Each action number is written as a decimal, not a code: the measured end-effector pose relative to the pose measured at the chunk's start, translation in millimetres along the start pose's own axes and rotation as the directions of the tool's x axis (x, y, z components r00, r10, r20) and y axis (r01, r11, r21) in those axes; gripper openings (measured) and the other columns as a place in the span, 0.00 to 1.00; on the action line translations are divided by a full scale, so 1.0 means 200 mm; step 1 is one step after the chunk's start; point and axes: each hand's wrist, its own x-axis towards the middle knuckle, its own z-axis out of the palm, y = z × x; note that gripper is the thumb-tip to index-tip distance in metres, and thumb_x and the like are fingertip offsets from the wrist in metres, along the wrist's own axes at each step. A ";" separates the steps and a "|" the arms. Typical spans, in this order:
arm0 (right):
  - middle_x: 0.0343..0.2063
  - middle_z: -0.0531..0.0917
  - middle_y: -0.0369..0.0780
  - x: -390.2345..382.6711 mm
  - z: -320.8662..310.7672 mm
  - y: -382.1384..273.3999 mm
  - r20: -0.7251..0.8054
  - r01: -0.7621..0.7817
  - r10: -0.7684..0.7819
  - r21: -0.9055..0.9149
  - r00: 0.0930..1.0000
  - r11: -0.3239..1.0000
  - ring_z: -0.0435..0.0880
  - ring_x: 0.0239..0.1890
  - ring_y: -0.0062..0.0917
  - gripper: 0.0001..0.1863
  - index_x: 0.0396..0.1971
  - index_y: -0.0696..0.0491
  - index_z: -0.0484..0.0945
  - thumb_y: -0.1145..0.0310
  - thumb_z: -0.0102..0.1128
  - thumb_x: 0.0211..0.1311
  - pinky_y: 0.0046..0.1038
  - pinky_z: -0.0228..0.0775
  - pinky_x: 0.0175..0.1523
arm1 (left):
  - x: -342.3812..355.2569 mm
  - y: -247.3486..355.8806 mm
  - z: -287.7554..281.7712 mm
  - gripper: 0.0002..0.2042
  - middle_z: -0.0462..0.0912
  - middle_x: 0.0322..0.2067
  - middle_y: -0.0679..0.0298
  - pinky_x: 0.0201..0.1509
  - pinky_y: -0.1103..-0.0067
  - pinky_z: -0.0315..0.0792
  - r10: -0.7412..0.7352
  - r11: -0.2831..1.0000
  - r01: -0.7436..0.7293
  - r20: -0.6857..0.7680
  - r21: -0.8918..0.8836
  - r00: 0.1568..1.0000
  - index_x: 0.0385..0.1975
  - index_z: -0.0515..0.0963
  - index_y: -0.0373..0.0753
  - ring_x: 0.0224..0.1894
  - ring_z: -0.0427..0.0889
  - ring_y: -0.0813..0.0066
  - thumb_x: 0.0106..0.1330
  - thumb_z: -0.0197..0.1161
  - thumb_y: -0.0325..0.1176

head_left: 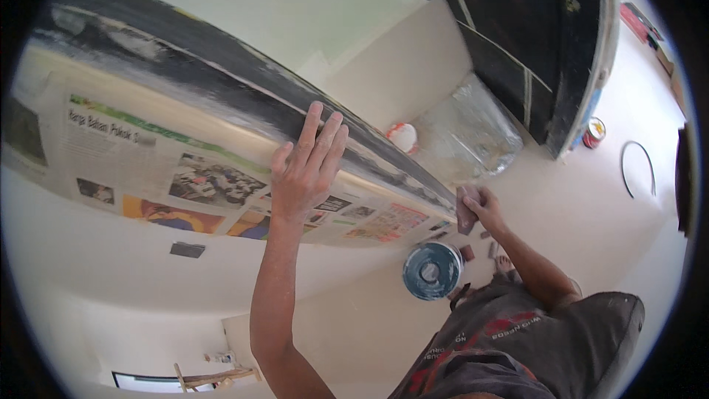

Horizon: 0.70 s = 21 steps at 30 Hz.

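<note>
My left hand [306, 174] lies with its fingers stretched out against a dark, dusty door frame [221, 74], scuffed with pale patches. Newspaper [125, 137] covers the wall beside the frame, with pale tape along its edge. Lower along the frame, my right hand [490, 210] grips a reddish-brown piece of sandpaper [466, 210], its thumb on top. The sandpaper is at the edge of the frame; whether it presses on the surface I cannot tell.
A round blue-grey bucket [430, 273] stands on the floor below the newspaper. Beyond the frame are crumpled clear plastic sheeting [473, 133] and a dark door [517, 37]. A red can [594, 133] and a bent black cable [639, 170] lie at the right.
</note>
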 end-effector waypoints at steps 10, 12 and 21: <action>0.43 0.82 0.45 0.07 0.03 -0.07 0.027 -0.029 0.024 0.193 0.999 0.981 0.80 0.46 0.26 0.24 0.50 0.57 0.71 0.59 0.66 0.60 0.30 0.71 0.51 | -0.02 0.13 -0.04 0.20 0.69 0.65 0.69 0.56 0.68 0.57 -0.199 0.976 0.210 0.149 -0.065 0.969 0.59 0.74 0.48 0.68 0.64 0.66 0.67 0.56 0.41; 0.44 0.82 0.44 0.04 -0.01 -0.17 0.061 0.042 -0.057 0.223 0.997 0.974 0.80 0.45 0.26 0.24 0.50 0.57 0.70 0.60 0.66 0.60 0.29 0.72 0.48 | -0.08 0.42 -0.04 0.19 0.72 0.62 0.66 0.55 0.66 0.60 -0.218 0.900 0.289 0.239 -0.326 0.946 0.58 0.74 0.47 0.66 0.67 0.66 0.66 0.57 0.39; 0.39 0.80 0.41 -0.05 -0.23 -0.34 0.179 0.022 -0.020 -0.006 0.984 1.000 0.79 0.45 0.26 0.26 0.57 0.56 0.67 0.74 0.55 0.55 0.26 0.73 0.47 | -0.73 1.62 -0.34 0.21 0.81 0.49 0.53 0.56 0.69 0.71 0.360 -0.235 0.963 0.909 -0.131 0.211 0.54 0.77 0.42 0.53 0.79 0.57 0.68 0.54 0.48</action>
